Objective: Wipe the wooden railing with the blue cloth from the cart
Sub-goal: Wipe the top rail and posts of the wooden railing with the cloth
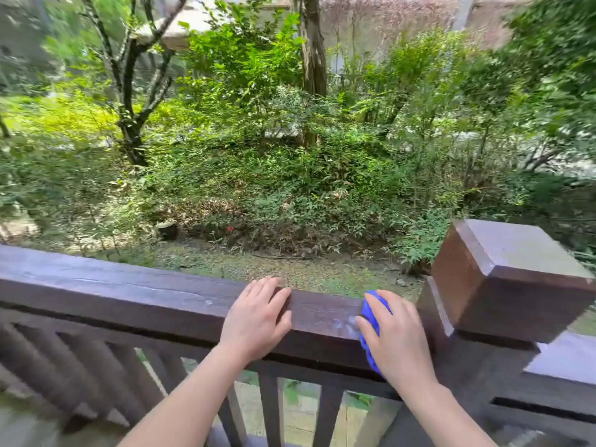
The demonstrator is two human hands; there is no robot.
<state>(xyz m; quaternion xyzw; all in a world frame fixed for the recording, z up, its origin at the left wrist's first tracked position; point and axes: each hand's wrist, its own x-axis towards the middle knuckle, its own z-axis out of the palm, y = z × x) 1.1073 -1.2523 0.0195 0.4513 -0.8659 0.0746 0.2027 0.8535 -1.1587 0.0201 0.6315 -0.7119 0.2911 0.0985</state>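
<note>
Before me, daylight falls on dense green shrubs (290,156), a dark-trunked tree (129,124) and a bare gravelly strip (290,269).

Two hands are seen: one left hand (258,321) and one right hand (398,341). One blue cloth (371,321) is counted. One wooden railing (129,301) is shown, with one square post (512,279). Below it, three upright balusters (272,411) are clearly visible.
</note>
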